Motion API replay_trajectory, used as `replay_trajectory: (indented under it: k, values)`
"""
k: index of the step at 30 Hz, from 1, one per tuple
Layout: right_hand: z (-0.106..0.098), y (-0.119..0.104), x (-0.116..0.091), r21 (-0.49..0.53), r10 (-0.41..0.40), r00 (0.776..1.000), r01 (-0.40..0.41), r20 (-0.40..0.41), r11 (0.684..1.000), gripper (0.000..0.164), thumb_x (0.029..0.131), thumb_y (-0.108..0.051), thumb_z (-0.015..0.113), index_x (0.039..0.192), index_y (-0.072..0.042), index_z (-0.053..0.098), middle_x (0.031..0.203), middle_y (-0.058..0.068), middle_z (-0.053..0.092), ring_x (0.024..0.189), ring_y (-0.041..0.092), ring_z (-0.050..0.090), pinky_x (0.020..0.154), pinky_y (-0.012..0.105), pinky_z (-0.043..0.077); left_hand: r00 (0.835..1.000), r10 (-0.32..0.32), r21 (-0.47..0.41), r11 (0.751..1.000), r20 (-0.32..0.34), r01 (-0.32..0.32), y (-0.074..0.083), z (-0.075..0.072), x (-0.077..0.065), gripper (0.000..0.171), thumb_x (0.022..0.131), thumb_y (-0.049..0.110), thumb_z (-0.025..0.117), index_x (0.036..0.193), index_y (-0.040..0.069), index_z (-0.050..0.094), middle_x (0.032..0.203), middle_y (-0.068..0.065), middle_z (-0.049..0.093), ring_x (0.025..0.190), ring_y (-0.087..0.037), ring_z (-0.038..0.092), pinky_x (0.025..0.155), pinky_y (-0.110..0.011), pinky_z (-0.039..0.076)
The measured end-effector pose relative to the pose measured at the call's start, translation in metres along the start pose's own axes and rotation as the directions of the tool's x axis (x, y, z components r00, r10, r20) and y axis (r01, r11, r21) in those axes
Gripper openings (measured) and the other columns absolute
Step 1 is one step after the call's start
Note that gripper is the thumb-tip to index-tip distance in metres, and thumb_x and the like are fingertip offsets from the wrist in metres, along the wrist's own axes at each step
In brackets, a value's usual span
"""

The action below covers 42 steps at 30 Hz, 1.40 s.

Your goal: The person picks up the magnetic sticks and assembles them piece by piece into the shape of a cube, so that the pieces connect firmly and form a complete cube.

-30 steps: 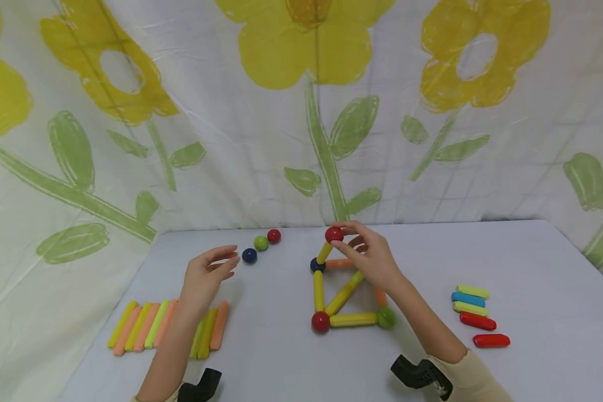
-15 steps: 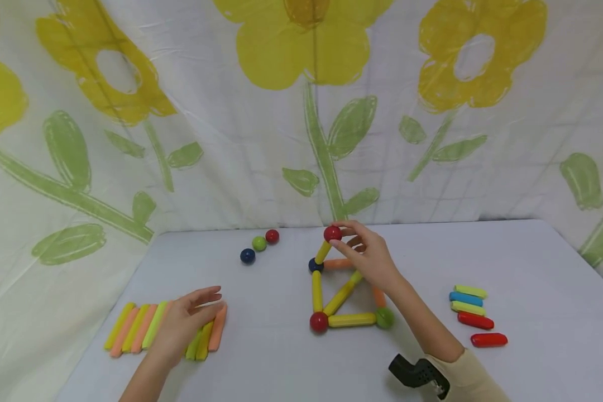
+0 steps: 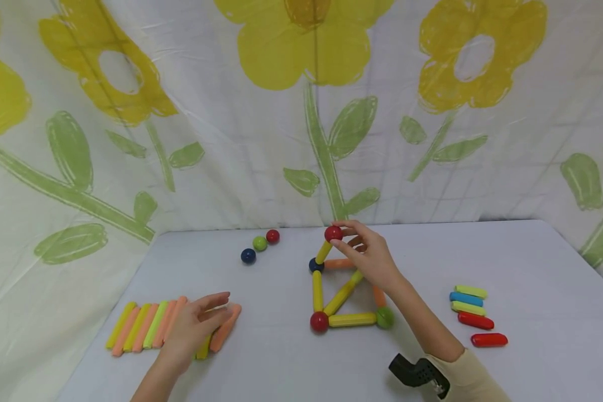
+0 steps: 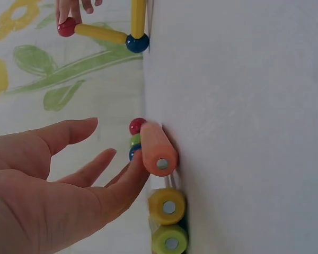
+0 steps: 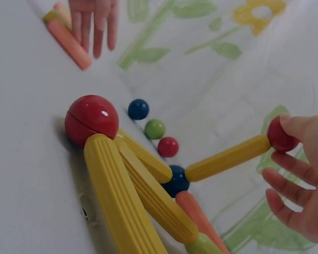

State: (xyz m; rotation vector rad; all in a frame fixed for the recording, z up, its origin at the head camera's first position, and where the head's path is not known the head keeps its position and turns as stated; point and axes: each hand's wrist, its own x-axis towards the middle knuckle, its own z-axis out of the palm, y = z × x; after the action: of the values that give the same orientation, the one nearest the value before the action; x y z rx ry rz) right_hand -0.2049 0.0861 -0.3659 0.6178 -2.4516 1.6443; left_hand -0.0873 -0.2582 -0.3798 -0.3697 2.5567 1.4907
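Note:
My right hand (image 3: 372, 257) pinches a red ball (image 3: 333, 233) between thumb and fingers. Beneath that ball a yellow stick (image 5: 230, 157) slants up from a dark blue ball (image 3: 316, 264) of a ball-and-stick frame. Yellow and orange sticks make up the frame, with a red ball (image 3: 319, 322) and a green ball (image 3: 384, 317) at its near corners. Over the right end of a stick row, my left hand (image 3: 188, 332) touches an orange stick (image 4: 159, 151) with a fingertip. Its thumb stays apart from the stick. That stick lies tilted away from its yellow neighbour (image 4: 167, 206).
Loose blue (image 3: 248, 256), green (image 3: 259, 243) and red (image 3: 273, 236) balls lie at the back of the white table. Yellow, orange and lime sticks (image 3: 143, 326) form the row at left. Several short sticks (image 3: 469, 301) lie at right, before a flower-patterned cloth (image 3: 261, 139).
My left hand has come back from near the loose balls to the stick row. The end orange stick has shifted right and turned. My right hand keeps its place on the red ball.

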Motion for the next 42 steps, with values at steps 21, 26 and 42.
replay_trajectory:
  k: [21,26,42]
  values:
    - [-0.001,0.003,0.001,0.015,0.008,1.000,-0.008,-0.009,1.000,0.038,0.101,-0.019,0.074,0.138,-0.013,0.066,0.123,0.015,0.073,0.092,0.024,0.069,0.079,0.028,0.056,0.961,0.107,0.101,0.985,0.257,-0.137,-0.001,0.023,-0.001,0.037,0.092,0.012,0.081,0.126,0.000,0.073,0.100,-0.002,0.070,0.086,-0.019,0.061,0.070,-0.027,0.053]
    - [0.000,0.004,0.002,0.019,0.000,1.000,0.001,-0.014,1.000,0.039,0.101,-0.017,0.074,0.138,-0.011,0.066,0.121,0.016,0.073,0.092,0.029,0.069,0.079,0.028,0.057,0.944,0.095,0.018,0.994,0.316,-0.106,-0.002,0.023,0.003,0.042,0.097,0.015,0.077,0.137,0.003,0.069,0.114,-0.006,0.071,0.092,-0.020,0.062,0.077,-0.029,0.053]
    - [0.002,0.008,0.003,0.098,-0.010,1.000,0.011,-0.008,0.995,0.039,0.101,-0.011,0.072,0.139,-0.003,0.064,0.118,0.022,0.073,0.092,0.049,0.068,0.078,0.030,0.061,0.827,0.412,-0.427,0.873,0.383,-0.237,0.053,0.084,0.026,0.041,0.100,0.010,0.073,0.136,-0.006,0.063,0.122,-0.006,0.070,0.113,-0.019,0.065,0.098,-0.024,0.056]
